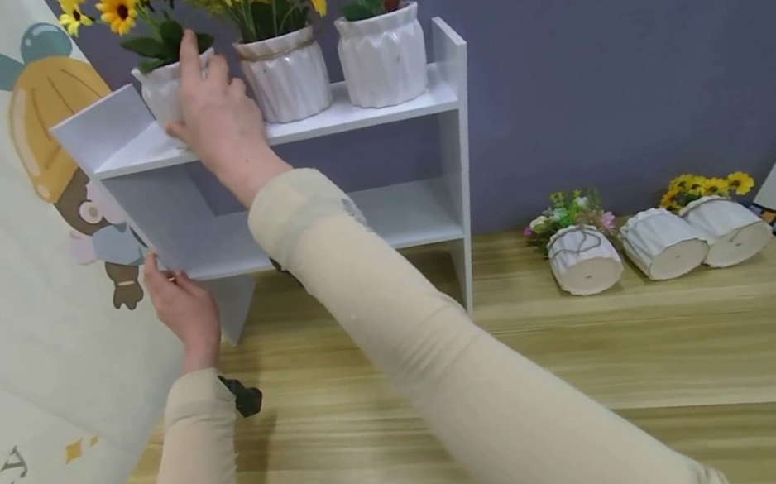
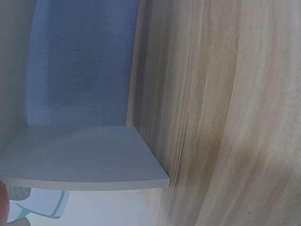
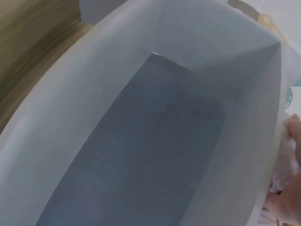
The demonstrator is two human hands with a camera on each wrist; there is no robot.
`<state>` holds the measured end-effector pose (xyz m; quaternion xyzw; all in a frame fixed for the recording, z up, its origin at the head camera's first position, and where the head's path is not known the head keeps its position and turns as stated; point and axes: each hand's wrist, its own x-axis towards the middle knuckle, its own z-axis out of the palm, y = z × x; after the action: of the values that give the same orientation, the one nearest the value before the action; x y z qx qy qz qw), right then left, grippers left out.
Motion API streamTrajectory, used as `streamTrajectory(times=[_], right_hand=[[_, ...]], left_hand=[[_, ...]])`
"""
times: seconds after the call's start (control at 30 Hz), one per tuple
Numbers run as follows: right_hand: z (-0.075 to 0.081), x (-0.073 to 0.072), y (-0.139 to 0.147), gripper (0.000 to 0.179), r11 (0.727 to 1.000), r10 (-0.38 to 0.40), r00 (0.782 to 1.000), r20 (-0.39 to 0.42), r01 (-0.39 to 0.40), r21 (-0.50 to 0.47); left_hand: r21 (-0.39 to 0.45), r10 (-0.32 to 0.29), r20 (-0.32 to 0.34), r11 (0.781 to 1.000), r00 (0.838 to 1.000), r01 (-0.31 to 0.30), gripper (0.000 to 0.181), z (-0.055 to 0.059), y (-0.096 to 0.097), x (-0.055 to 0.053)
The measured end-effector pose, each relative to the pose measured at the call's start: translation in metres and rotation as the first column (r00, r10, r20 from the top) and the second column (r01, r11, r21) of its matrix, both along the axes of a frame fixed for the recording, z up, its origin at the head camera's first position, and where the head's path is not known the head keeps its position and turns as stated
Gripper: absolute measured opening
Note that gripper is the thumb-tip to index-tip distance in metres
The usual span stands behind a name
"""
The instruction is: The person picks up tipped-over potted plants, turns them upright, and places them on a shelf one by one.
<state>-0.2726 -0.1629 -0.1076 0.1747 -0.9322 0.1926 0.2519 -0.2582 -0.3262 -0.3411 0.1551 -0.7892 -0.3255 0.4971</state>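
left pot (image 1: pixel 161 96) sits on the white shelf's (image 1: pixel 451 140) top board, at 10 o'clock in head view; two more pots (image 1: pixel 286 80) stand at its 3. right hand (image 1: pixel 217 108) spans its near face, thumb low, fingers up by the rim; can't tell if it's truly gripping. left hand (image 1: pixel 188 312) is at 9, touching the left panel (image 1: pixel 165 212); grip unclear too. pot looks like glazed ceramic: stiff, fairly light, slick, chippable. take the ribbed body below the rim, thumb opposing fingers, not the soft flowers (image 1: pixel 120 10). shelf looks light, might skid; brace the panel.
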Motion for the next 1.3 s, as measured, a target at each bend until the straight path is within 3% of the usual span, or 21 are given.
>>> streamTrajectory(times=[0.2, 0.33, 0.57, 0.93, 1.3], right_hand=[[0.002, 0.001, 0.000, 0.097, 0.999, 0.028, 0.997, 0.071, -0.030, 0.032], [0.002, 0.001, 0.004, 0.094, 0.998, 0.054, 0.996, 0.075, -0.056, 0.018], [-0.001, 0.001, 0.005, 0.086, 0.998, 0.057, 0.998, 0.031, -0.058, 0.019], [-0.006, -0.003, 0.003, 0.091, 0.999, 0.045, 0.998, -0.036, -0.044, 0.015], [-0.011, 0.010, 0.027, 0.081, 0.984, 0.179, 0.981, -0.081, -0.177, 0.029]], left_hand=[[0.030, 0.014, -0.030, 0.999, 0.999, -0.013, 0.041, 0.000, 0.003, 0.001], [0.024, -0.008, -0.040, 1.000, 0.999, 0.009, 0.040, 0.000, 0.003, -0.001], [0.026, -0.004, -0.020, 1.000, 1.000, 0.005, 0.041, 0.000, 0.003, -0.001], [0.013, -0.003, -0.028, 1.000, 1.000, 0.004, 0.041, 0.000, 0.003, -0.001], [0.020, -0.008, -0.036, 1.000, 0.999, 0.009, 0.041, 0.003, 0.005, 0.002]])
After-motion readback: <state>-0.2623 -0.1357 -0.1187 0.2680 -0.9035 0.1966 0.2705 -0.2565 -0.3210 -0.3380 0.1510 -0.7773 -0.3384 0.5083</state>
